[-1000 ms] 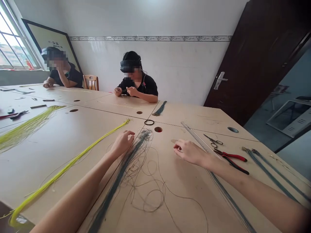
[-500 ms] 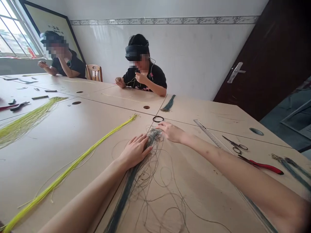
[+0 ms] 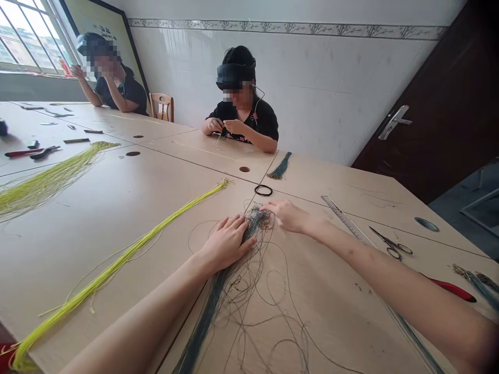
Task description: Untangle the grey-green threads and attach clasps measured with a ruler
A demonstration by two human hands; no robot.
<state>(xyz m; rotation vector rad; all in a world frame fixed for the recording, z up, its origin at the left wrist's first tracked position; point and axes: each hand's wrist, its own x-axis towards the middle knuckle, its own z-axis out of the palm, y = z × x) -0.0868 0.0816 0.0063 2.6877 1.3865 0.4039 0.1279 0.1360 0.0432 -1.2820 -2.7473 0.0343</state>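
Observation:
A long bundle of dark blue-green cords (image 3: 218, 296) runs away from me along a table seam and ends in a tangled, frayed-looking head (image 3: 259, 215). My left hand (image 3: 228, 243) lies flat across the bundle just short of that head, fingers stretched and slightly spread. At the head's right side is my right hand (image 3: 290, 215), its fingertips drawn together on the cord ends; the thumb is mostly hidden. Loose cords (image 3: 268, 301) spread in wide loops over the table to the right of the bundle.
Yellow cord bundles (image 3: 156, 231) lie leftward. A black ring (image 3: 263, 190) and a short blue-green bundle (image 3: 279, 167) sit beyond my hands. Rightward are a ruler (image 3: 343, 217), scissors (image 3: 391, 244), red-handled pliers (image 3: 448, 288) and more cords (image 3: 473, 283). Two people (image 3: 244, 109) sit across the table.
The view has shifted a little, so the table contents appear farther right. Both my hands stay at the bundle's head. The person opposite has brought their hands closer together.

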